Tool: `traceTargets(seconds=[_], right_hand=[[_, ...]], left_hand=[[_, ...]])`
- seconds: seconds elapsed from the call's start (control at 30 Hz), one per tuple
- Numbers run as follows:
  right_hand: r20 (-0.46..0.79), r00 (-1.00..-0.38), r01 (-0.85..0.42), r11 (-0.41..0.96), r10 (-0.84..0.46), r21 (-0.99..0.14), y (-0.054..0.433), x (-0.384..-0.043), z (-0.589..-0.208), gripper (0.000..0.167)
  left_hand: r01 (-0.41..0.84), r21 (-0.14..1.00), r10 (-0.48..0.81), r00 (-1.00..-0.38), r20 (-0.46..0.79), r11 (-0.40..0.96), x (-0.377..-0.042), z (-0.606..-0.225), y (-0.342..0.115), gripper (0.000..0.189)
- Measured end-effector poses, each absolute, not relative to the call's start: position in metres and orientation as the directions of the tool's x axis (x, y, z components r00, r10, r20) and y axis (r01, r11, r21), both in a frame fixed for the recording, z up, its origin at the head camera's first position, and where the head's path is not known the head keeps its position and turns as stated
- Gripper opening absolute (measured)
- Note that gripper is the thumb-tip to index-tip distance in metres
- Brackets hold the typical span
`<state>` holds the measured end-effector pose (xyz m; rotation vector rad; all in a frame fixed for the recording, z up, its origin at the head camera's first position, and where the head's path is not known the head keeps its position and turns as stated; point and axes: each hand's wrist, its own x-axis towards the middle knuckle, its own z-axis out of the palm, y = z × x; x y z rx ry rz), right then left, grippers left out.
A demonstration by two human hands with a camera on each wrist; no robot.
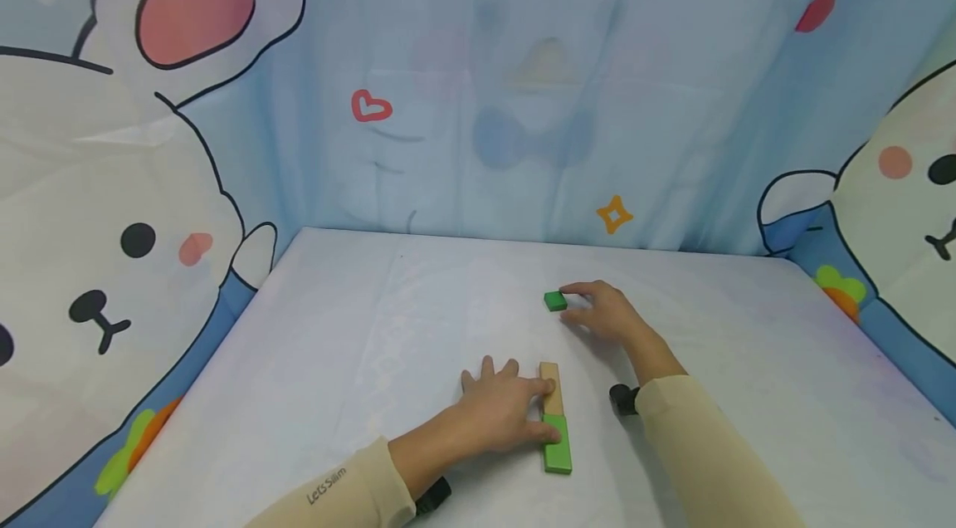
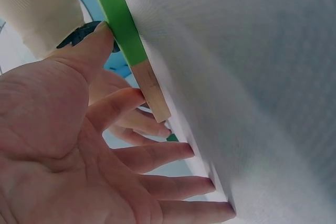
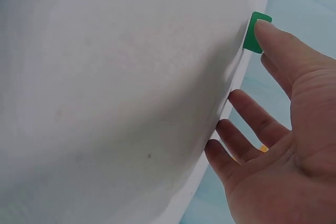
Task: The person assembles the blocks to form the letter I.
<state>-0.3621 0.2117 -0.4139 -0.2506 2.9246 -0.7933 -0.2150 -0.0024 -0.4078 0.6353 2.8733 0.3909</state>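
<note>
A green block (image 1: 556, 456) and a plain wooden block (image 1: 553, 400) lie end to end on the white table. My left hand (image 1: 496, 413) is spread beside them, its thumb on the green block and its index finger on the wooden one. In the left wrist view, the other left fingers reach down to the table surface. Farther back sits a small green block (image 1: 555, 301). My right hand (image 1: 607, 314) is beside it, with thumb and index finger apart around its near end. In the right wrist view, the thumb partly covers this small block (image 3: 253, 36).
White cloth covers the table (image 1: 358, 345). Behind it hangs a light blue curtain (image 1: 448, 96) printed with cartoon animals. Dark wrist straps (image 1: 433, 496) show at both sleeve cuffs.
</note>
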Motion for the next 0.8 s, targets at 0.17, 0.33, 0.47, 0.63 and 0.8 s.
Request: traceTargets(seconds=[0.17, 0.33, 0.47, 0.63, 0.8], right_hand=[[-0.046, -0.982, -0.137, 0.861, -0.182, -0.489, 0.2115, -0.3631, -0.4156, 0.051], [-0.062, -0.983, -0.122, 0.87, -0.172, -0.477, 0.2098, -0.3631, -0.4154, 0.053], [-0.049, -0.98, -0.151, 0.877, -0.194, -0.456, 0.2084, -0.3643, -0.4148, 0.051], [-0.022, -0.976, -0.183, 0.876, -0.215, -0.446, 0.2075, -0.3671, -0.4153, 0.047], [-0.029, -0.978, -0.172, 0.873, -0.208, -0.456, 0.2072, -0.3669, -0.4142, 0.044]], left_hand=[[0.399, 0.29, 0.444, -0.889, -0.108, 0.87, -0.2147, -0.408, -0.0018, 0.067], [0.4, 0.29, 0.445, -0.889, -0.108, 0.869, -0.2132, -0.4077, -0.0016, 0.067], [0.401, 0.285, 0.443, -0.891, -0.1, 0.87, -0.2119, -0.4058, -0.0025, 0.067], [0.401, 0.281, 0.44, -0.893, -0.092, 0.872, -0.2107, -0.4048, -0.0038, 0.067], [0.394, 0.283, 0.436, -0.894, -0.101, 0.874, -0.2106, -0.4043, -0.0033, 0.066]])
